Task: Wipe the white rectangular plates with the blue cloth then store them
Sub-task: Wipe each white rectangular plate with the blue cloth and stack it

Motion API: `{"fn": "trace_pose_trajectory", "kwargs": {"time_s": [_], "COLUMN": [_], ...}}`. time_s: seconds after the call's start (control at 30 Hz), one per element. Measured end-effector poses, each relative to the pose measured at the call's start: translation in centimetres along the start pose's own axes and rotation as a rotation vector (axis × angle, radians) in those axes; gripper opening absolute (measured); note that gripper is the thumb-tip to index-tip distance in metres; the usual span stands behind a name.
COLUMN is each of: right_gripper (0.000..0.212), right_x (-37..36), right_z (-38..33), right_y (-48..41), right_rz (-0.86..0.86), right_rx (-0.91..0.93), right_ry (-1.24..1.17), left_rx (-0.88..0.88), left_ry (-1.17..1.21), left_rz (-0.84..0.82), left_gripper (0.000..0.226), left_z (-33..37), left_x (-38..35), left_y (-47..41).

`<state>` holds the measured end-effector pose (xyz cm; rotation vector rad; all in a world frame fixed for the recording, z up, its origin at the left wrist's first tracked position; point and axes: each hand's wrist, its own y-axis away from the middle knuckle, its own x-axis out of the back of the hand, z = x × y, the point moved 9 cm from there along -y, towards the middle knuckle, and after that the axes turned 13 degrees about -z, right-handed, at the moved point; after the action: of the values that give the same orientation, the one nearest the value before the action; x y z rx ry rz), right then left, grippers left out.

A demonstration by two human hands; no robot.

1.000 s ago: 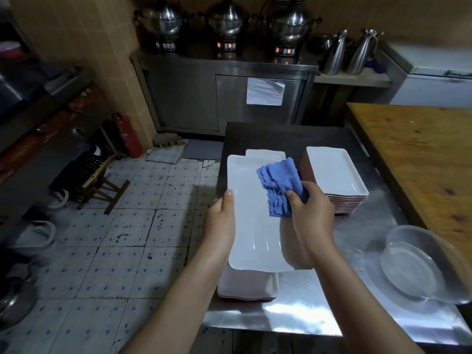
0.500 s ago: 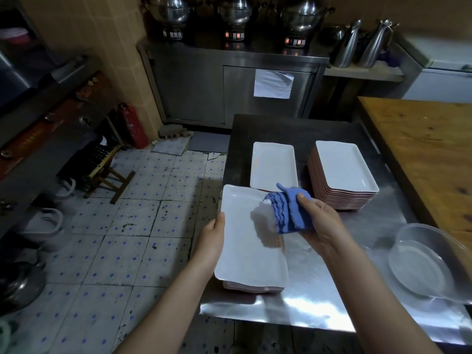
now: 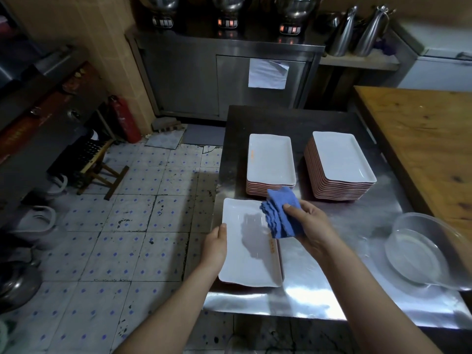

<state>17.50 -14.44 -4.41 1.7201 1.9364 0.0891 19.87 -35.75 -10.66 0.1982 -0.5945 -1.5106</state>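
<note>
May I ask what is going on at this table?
A person's left hand holds the near white rectangular plate by its left edge, while the right hand grips a folded blue cloth over its far right corner, apparently wiping it. A shorter plate stack and a taller plate stack stand behind.

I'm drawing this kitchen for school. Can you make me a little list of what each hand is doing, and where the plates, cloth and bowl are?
left hand: holds the near plate by its left edge
right hand: grips the folded blue cloth over that plate's right side
table: steel table, near plate at its front left
stacks: left stack and taller right stack, both behind the near plate
bowl: clear bowl on the table, right of the hands
</note>
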Motion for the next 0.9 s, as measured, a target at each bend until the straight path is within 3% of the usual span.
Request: {"fn": "trace_pose_trajectory", "kwargs": {"time_s": [0.13,0.27,0.37,0.67,0.9], "right_gripper": [0.02,0.018,0.02,0.002,0.013], "right_x": [0.1,0.2,0.2,0.6,2.1], "right_z": [0.5,0.7,0.9,2.0,0.4], "right_y": [0.0,-0.1,-0.3,-1.0,-2.5], "right_rz": [-0.005,0.0,0.006,0.055,0.075], "right_rx": [-0.005,-0.009,-0.01,-0.057,-0.008], "right_ry": [0.015,-0.003,0.013,-0.002,-0.109], "left_rx": [-0.046,-0.059,-0.075,-0.08,-0.049], "left_ry": [-0.157,-0.653,-0.85,-0.746,-0.588], "left_rz": [0.052,0.156,0.082,-0.131,-0.029], "left_gripper": [0.029,0.033,0.037,0.039,0.031], "left_z": [0.6,1.9,2.0,0.9,5.1], "left_x": [-0.1,0.5,0.1,0.1,1.2], "left_y": [-0.6,-0.6,-1.6,-3.4,-6.8]}}
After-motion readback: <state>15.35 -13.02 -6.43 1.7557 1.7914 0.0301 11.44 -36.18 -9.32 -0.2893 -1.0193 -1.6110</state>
